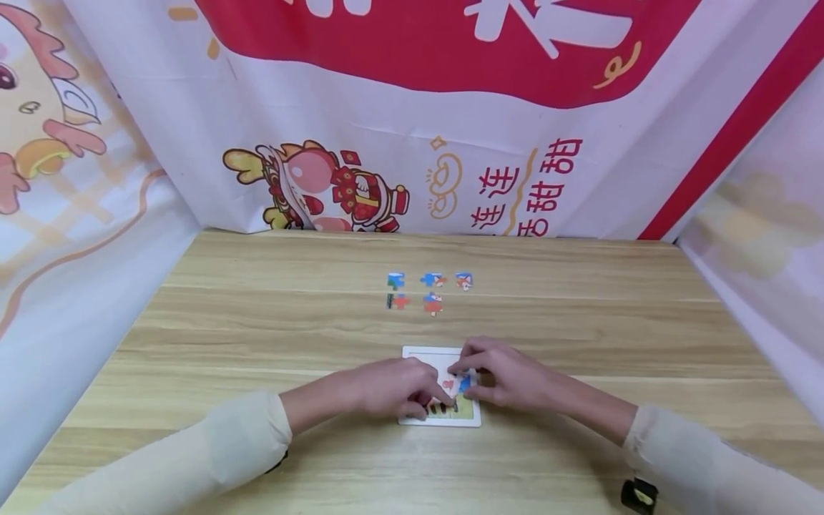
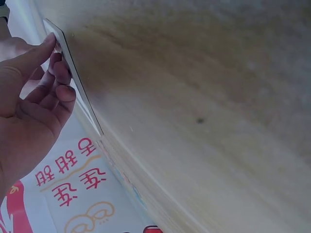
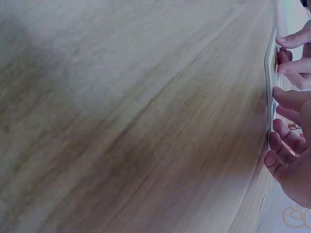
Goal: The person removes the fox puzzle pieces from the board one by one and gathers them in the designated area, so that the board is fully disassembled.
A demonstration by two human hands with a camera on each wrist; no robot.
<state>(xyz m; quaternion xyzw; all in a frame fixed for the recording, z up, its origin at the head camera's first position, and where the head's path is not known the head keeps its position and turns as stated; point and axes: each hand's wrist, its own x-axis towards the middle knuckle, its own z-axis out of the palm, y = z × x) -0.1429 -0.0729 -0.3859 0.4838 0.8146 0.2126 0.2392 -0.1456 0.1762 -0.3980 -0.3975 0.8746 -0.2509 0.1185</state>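
Observation:
A white-framed jigsaw puzzle board [image 1: 440,422] lies flat on the table, with some pieces in its lower part. My left hand [image 1: 398,386] reaches over its left side, the index fingertip touching the pieces near the lower right. From the right, my right hand [image 1: 508,372] bends its thumb and fingers around a blue puzzle piece [image 1: 465,384] at the board's right side. In the left wrist view, the left hand [image 2: 34,92] has its thumb at the board's edge [image 2: 80,82]. The right wrist view shows the right hand [image 3: 294,141] low against the board; its fingertips partly hide the contact.
Behind the board, several loose puzzle pieces lie in two rows, including a blue-green piece [image 1: 395,279], a fox-face piece [image 1: 463,280] and a red-blue piece [image 1: 433,304]. Printed cloth [image 1: 386,107] hangs behind the wooden table [image 1: 257,322] and at both sides.

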